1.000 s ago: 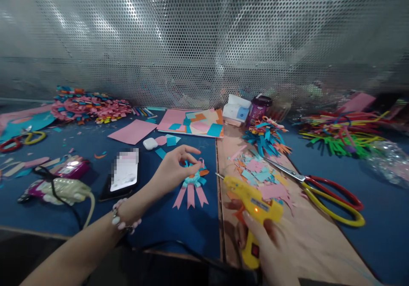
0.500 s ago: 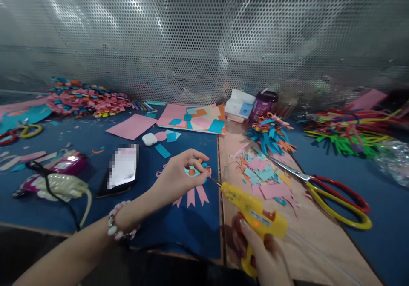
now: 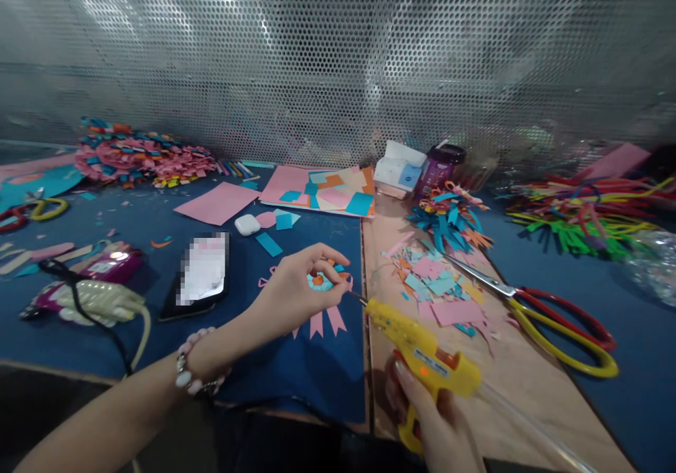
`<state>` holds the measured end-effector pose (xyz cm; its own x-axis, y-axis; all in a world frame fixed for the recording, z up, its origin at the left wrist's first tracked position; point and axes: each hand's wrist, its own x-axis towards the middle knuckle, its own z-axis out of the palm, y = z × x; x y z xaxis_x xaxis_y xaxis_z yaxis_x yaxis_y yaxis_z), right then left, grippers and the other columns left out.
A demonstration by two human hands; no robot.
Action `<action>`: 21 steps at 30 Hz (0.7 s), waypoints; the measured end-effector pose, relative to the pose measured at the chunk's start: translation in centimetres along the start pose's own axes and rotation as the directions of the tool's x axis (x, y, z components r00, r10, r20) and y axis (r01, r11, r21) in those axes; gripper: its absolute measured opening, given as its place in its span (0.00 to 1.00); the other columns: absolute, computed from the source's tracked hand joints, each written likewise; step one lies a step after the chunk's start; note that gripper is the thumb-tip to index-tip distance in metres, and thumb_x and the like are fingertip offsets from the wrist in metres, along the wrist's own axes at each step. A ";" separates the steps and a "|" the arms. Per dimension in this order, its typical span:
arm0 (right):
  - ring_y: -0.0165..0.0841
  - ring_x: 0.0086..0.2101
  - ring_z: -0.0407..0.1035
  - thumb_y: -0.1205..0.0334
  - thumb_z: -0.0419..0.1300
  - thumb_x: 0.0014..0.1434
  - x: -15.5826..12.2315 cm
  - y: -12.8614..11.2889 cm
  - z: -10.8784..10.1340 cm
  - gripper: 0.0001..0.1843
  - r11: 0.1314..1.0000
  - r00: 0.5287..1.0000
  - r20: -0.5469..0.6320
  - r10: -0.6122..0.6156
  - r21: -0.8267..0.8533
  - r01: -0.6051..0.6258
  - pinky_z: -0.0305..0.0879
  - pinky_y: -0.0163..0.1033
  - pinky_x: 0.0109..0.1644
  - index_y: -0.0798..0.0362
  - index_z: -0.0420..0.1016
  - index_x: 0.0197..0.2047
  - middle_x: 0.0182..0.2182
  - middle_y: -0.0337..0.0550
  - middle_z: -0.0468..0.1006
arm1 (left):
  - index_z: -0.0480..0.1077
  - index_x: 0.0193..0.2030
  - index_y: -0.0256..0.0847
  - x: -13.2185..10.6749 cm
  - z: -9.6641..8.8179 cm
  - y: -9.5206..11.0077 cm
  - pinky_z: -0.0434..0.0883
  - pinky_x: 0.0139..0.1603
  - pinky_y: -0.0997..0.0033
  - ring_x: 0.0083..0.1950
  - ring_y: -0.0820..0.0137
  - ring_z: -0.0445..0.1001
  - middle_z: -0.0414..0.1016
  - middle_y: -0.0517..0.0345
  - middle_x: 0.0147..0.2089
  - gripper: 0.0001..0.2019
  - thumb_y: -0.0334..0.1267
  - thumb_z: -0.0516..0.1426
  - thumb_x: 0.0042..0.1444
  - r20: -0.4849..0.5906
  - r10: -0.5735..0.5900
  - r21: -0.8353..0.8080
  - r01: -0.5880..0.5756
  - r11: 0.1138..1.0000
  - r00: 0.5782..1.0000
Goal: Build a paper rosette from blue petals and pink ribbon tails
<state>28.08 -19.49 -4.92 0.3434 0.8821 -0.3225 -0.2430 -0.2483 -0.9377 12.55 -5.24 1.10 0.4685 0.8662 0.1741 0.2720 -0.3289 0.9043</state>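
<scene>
My left hand (image 3: 296,286) pinches the top of a paper rosette (image 3: 323,303) that lies on the blue mat; its centre is blue and orange and its pink ribbon tails point toward me. In my right hand (image 3: 436,420), fingers are wrapped round the handle of a yellow glue gun (image 3: 422,353). The gun's metal nozzle touches the right edge of the rosette, just beside my left fingertips. An orange light glows on the gun's body.
Large red-and-yellow scissors (image 3: 539,311) lie right of a heap of paper scraps (image 3: 436,286). A phone (image 3: 203,276), an earbud case (image 3: 247,224), a second glue gun (image 3: 89,297), coloured sheets (image 3: 322,191) and finished rosette piles (image 3: 142,160) sit around. A perforated metal screen (image 3: 338,65) stands behind.
My right hand has brought the glue gun leftward until its nozzle reaches the rosette. My left hand has closed down onto the rosette's top and lifted one edge slightly.
</scene>
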 end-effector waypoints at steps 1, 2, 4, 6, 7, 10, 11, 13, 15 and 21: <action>0.29 0.19 0.58 0.40 0.65 0.45 0.0 0.0 0.0 0.24 1.000 1.000 -0.003 0.002 0.001 -0.002 0.58 0.35 0.22 0.52 0.65 0.22 0.16 0.35 0.63 | 0.69 0.41 0.42 0.0 0.0 0.0 0.72 0.45 0.65 0.45 0.62 0.77 0.78 0.58 0.30 0.11 0.32 0.61 0.49 0.000 0.000 0.002 0.000 1.000 1.000; 0.29 0.19 0.58 0.40 0.65 0.45 -0.1 0.0 0.0 0.24 1.000 1.000 -0.012 0.004 0.001 -0.004 0.58 0.35 0.22 0.52 0.65 0.22 0.16 0.35 0.63 | 0.69 0.41 0.42 0.0 0.0 0.1 0.72 0.44 0.64 0.45 0.61 0.77 0.78 0.58 0.30 0.11 0.32 0.61 0.49 0.002 -0.001 0.005 0.001 1.000 1.000; 0.29 0.19 0.58 0.41 0.66 0.44 -0.2 0.0 0.0 0.23 1.000 0.999 -0.036 0.008 -0.002 -0.008 0.58 0.35 0.22 0.52 0.66 0.23 0.16 0.35 0.64 | 0.69 0.40 0.42 0.1 0.0 0.2 0.72 0.44 0.64 0.44 0.61 0.77 0.78 0.58 0.30 0.11 0.32 0.61 0.49 0.003 -0.003 0.016 0.003 1.000 1.000; 0.30 0.19 0.59 0.42 0.67 0.43 -0.1 0.1 0.0 0.23 1.000 0.999 -0.050 0.008 0.001 -0.008 0.59 0.36 0.22 0.53 0.67 0.23 0.17 0.36 0.65 | 0.69 0.40 0.42 0.1 0.0 0.2 0.72 0.44 0.64 0.44 0.62 0.77 0.78 0.58 0.30 0.10 0.32 0.61 0.49 0.005 -0.005 0.025 0.005 1.000 1.000; 0.30 0.19 0.60 0.42 0.67 0.43 -0.1 0.1 0.0 0.22 1.000 0.999 -0.054 0.003 0.009 -0.003 0.60 0.36 0.22 0.53 0.67 0.23 0.17 0.36 0.65 | 0.69 0.40 0.42 0.1 0.0 0.3 0.72 0.45 0.64 0.44 0.62 0.77 0.78 0.58 0.30 0.10 0.32 0.61 0.49 0.005 -0.005 0.027 0.005 1.000 1.000; 0.31 0.20 0.61 0.43 0.68 0.42 0.0 0.4 -0.1 0.22 1.000 0.998 -0.064 -0.009 0.029 0.011 0.62 0.36 0.23 0.52 0.67 0.23 0.17 0.36 0.65 | 0.69 0.40 0.42 0.1 0.1 0.2 0.71 0.45 0.64 0.44 0.62 0.77 0.78 0.59 0.30 0.10 0.33 0.61 0.49 0.004 0.005 0.029 -0.005 1.000 1.000; 0.31 0.20 0.61 0.43 0.68 0.42 0.1 0.5 -0.1 0.21 0.999 0.997 -0.070 -0.017 0.030 0.019 0.62 0.36 0.23 0.51 0.67 0.23 0.17 0.35 0.65 | 0.69 0.39 0.42 0.1 0.1 0.2 0.71 0.45 0.64 0.44 0.62 0.77 0.78 0.59 0.30 0.10 0.33 0.61 0.49 0.003 0.007 0.030 -0.007 1.000 1.000; 0.31 0.20 0.62 0.43 0.68 0.42 0.1 0.6 -0.2 0.21 0.999 0.997 -0.070 -0.027 0.031 0.029 0.62 0.36 0.23 0.51 0.68 0.24 0.17 0.35 0.65 | 0.69 0.39 0.42 0.1 0.1 0.1 0.72 0.44 0.64 0.43 0.62 0.77 0.78 0.58 0.30 0.09 0.33 0.60 0.49 0.003 0.009 0.027 -0.009 1.000 1.000; 0.31 0.20 0.62 0.43 0.68 0.42 0.1 0.7 -0.2 0.21 0.999 0.998 -0.063 -0.019 0.032 0.021 0.62 0.36 0.23 0.51 0.70 0.24 0.17 0.35 0.66 | 0.69 0.39 0.42 0.1 0.1 0.0 0.72 0.43 0.64 0.43 0.62 0.77 0.78 0.58 0.30 0.09 0.33 0.60 0.49 0.005 0.007 0.019 -0.007 1.000 1.000; 0.33 0.22 0.65 0.41 0.68 0.43 0.1 0.9 -0.4 0.23 0.998 0.995 -0.094 0.041 0.049 -0.036 0.67 0.37 0.27 0.54 0.73 0.27 0.20 0.40 0.72 | 0.69 0.39 0.43 0.1 0.0 0.0 0.71 0.44 0.63 0.43 0.62 0.77 0.78 0.58 0.30 0.09 0.32 0.60 0.49 -0.006 0.011 0.021 -0.011 1.000 1.000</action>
<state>28.27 -19.83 -5.89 0.4170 0.8296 -0.3713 -0.2993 -0.2604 -0.9179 12.60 -5.18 1.10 0.4665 0.8647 0.1862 0.2845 -0.3460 0.8940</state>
